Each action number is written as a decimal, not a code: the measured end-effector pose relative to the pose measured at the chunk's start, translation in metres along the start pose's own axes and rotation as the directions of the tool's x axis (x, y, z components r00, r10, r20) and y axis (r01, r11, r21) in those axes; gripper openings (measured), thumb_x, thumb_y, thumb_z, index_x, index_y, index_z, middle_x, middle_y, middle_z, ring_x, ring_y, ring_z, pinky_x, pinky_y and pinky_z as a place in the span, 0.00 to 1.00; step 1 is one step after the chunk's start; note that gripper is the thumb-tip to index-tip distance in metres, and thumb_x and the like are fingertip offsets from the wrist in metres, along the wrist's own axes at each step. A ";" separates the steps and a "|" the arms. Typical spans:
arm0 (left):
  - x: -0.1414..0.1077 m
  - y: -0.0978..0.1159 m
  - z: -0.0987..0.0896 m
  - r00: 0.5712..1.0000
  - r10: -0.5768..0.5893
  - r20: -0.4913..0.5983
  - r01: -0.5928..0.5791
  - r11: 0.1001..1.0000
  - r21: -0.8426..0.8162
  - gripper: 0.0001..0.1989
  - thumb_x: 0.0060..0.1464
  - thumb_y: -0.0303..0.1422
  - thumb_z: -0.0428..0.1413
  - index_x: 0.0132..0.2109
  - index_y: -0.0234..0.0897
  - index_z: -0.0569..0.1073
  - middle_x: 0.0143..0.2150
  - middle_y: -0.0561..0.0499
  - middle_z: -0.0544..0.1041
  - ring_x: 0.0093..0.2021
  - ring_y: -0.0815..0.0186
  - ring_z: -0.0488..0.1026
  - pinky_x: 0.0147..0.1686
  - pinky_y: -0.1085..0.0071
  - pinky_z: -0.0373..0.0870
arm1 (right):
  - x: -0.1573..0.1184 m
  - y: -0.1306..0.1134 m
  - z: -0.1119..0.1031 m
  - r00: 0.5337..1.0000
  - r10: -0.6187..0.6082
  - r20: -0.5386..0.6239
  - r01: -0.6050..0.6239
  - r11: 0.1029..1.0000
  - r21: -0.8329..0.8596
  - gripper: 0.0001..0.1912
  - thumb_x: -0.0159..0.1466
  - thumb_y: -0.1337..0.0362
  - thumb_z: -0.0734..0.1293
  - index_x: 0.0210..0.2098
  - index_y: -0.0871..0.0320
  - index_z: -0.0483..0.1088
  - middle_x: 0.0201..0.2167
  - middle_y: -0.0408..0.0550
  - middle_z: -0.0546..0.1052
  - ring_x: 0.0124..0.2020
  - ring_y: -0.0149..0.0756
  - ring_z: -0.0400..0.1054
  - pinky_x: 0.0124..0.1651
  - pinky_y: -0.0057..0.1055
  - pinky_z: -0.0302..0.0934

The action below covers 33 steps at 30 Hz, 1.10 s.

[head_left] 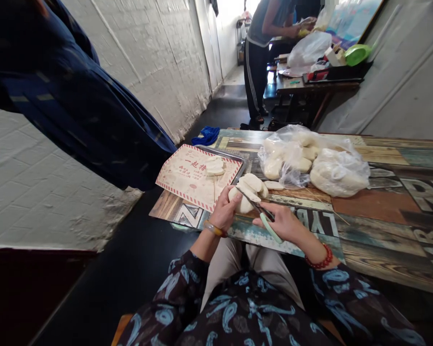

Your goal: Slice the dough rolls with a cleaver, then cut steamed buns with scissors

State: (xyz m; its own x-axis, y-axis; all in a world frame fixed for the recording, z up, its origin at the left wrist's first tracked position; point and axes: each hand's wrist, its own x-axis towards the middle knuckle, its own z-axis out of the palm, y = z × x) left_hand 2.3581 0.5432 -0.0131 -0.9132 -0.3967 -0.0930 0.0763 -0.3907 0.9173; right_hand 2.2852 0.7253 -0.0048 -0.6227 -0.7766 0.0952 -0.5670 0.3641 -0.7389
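My left hand (225, 210) holds a round white bun (242, 203) over the table's near edge. In my right hand (282, 222) are scissors (265, 214) with a light green handle, their dark blades lying across the bun's upper side. Just behind the bun, several white slices (253, 184) are piled together, and one flat piece (273, 185) lies to their right. A printed paper sheet (180, 175) covers most of a metal tray (242, 166) on the left. On that paper rest white slices (215, 166) with a thin stick beside them.
Clear plastic bags (312, 161) of buns stand on the patterned table (378, 240). A blue cloth (207, 136) lies at its far edge. Dark blue garments (82, 105) hang at the left. Farther back, a person (258, 62) stands by another table (319, 86) with bags and a green basket (357, 55).
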 end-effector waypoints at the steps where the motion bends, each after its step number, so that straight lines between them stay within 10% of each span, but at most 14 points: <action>1: 0.001 0.000 0.000 1.000 0.000 -0.001 0.000 1.000 0.002 0.26 0.44 0.47 0.67 0.45 0.39 0.68 0.36 0.55 0.73 0.33 0.71 0.71 0.34 0.74 0.70 | 0.000 0.001 0.000 1.000 0.006 -0.010 -0.006 1.000 0.000 0.19 0.60 0.53 0.70 0.45 0.58 0.79 0.37 0.51 0.82 0.40 0.46 0.76 0.45 0.37 0.68; 23: 0.030 -0.015 -0.009 0.999 -0.031 0.008 0.031 0.998 0.055 0.23 0.45 0.44 0.68 0.42 0.37 0.70 0.34 0.55 0.74 0.31 0.72 0.70 0.33 0.76 0.70 | 0.016 0.014 0.002 0.999 -0.003 0.040 0.000 0.998 0.059 0.19 0.64 0.49 0.66 0.37 0.59 0.79 0.31 0.47 0.81 0.32 0.39 0.73 0.37 0.32 0.65; 33: 0.014 -0.001 -0.018 0.993 -0.030 -0.110 0.004 0.973 -0.230 0.25 0.45 0.40 0.68 0.49 0.38 0.71 0.45 0.50 0.77 0.39 0.69 0.74 0.41 0.72 0.73 | -0.001 0.008 -0.027 0.989 0.146 -0.037 -0.137 0.976 0.170 0.30 0.62 0.48 0.66 0.57 0.62 0.71 0.30 0.47 0.77 0.30 0.37 0.70 0.36 0.32 0.66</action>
State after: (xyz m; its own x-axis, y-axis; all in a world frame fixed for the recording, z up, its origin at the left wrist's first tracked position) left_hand 2.3519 0.5233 -0.0224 -0.8655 -0.4737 -0.1628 0.1627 -0.5733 0.8030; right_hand 2.2667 0.7426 0.0067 -0.7180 -0.6960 0.0109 -0.3760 0.3745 -0.8476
